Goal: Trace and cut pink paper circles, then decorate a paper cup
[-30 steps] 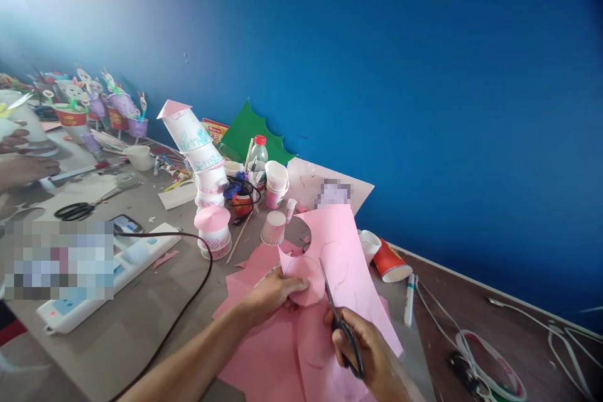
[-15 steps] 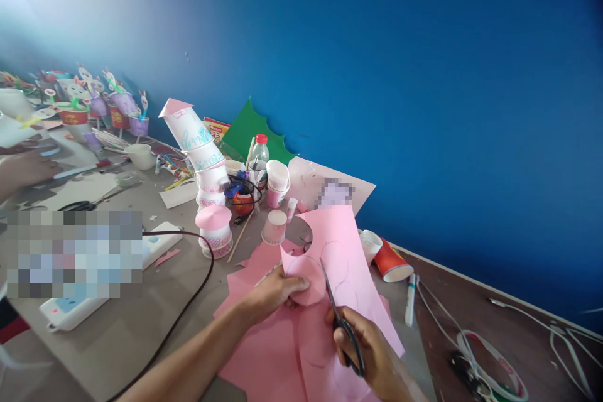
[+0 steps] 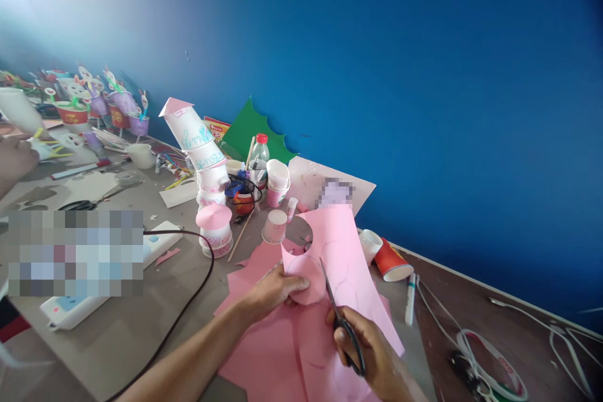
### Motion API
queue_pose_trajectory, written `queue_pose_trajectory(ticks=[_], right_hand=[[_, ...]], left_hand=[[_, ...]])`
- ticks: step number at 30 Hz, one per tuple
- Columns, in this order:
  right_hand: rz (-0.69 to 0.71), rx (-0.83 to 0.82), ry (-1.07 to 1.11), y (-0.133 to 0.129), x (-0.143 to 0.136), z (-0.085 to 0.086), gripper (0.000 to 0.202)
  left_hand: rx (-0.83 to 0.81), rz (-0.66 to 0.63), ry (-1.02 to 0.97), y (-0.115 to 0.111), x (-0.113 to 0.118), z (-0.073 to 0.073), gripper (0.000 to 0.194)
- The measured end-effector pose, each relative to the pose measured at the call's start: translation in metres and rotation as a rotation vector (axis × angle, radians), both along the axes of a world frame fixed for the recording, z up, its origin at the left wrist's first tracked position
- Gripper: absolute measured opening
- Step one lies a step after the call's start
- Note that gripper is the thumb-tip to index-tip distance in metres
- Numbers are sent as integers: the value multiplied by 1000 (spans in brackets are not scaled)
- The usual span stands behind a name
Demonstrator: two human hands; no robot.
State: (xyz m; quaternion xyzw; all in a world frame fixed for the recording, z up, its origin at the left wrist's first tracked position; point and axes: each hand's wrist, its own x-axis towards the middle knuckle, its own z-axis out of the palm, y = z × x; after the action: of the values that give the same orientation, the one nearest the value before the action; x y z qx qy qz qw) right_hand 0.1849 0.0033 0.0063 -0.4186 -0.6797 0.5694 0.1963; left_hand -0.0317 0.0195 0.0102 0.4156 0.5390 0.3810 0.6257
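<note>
- While pink paper (image 3: pixel 308 273) is pinched by the left hand (image 3: pixel 273 292), scissors (image 3: pixel 331 294) are clasped by the right hand (image 3: pixel 370 345).
- A power strip (image 3: pixel 70 312) is partly blurred.

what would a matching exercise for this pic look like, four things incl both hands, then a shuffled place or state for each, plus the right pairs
Things:
1. left hand
2. right hand
3. clear bottle
4. green sheet

Places and states:
A. against the blue wall
B. gripping scissors
C. topped with a red cap
D. pinching pink paper

Right pairs: 1-D, 2-B, 3-C, 4-A
</note>
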Motion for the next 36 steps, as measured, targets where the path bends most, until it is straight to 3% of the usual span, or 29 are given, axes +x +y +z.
queue_pose_trajectory(ticks=[21, 29, 36], right_hand=[[15, 1, 14, 1, 1, 1, 54], [28, -5, 9, 2, 2, -2, 55], [26, -13, -3, 2, 3, -5, 55]], left_hand=[[18, -14, -56, 3, -1, -9, 21], [17, -31, -41, 3, -3, -6, 21], [6, -23, -30, 6, -5, -14, 25]])
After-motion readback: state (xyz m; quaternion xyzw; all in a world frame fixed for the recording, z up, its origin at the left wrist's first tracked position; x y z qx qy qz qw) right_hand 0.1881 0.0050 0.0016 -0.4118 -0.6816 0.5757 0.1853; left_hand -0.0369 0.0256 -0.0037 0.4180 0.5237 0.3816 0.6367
